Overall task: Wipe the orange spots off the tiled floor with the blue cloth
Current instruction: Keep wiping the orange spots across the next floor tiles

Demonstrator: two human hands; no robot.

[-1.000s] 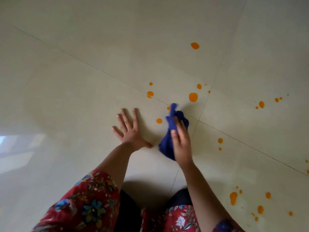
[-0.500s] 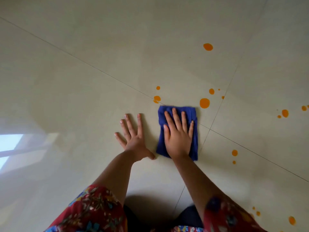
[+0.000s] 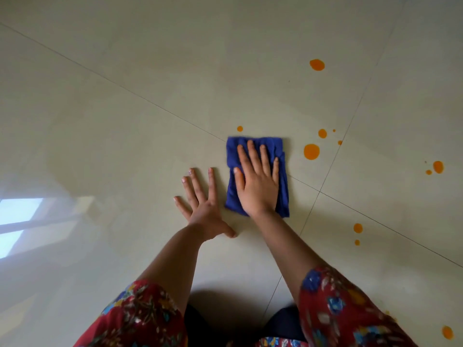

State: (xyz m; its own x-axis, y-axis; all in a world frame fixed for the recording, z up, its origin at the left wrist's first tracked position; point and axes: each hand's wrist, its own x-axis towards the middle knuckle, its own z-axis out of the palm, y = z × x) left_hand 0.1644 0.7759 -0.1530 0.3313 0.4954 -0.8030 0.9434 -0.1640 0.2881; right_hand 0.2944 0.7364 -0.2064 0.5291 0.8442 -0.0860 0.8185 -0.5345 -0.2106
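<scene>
Entry: blue cloth, folded into a flat rectangle. It lies on the tiled floor across a grout line, just below a small orange spot and left of the largest spot.
Entry: right hand, grip apart, fingers straight. The palm presses the cloth, likely to spread wiping pressure.
Entry: left hand, grip apart and empty. It is splayed on bare tile beside the cloth, apparently bracing the body.
Entry: further spots to the right, unwiped.
</scene>
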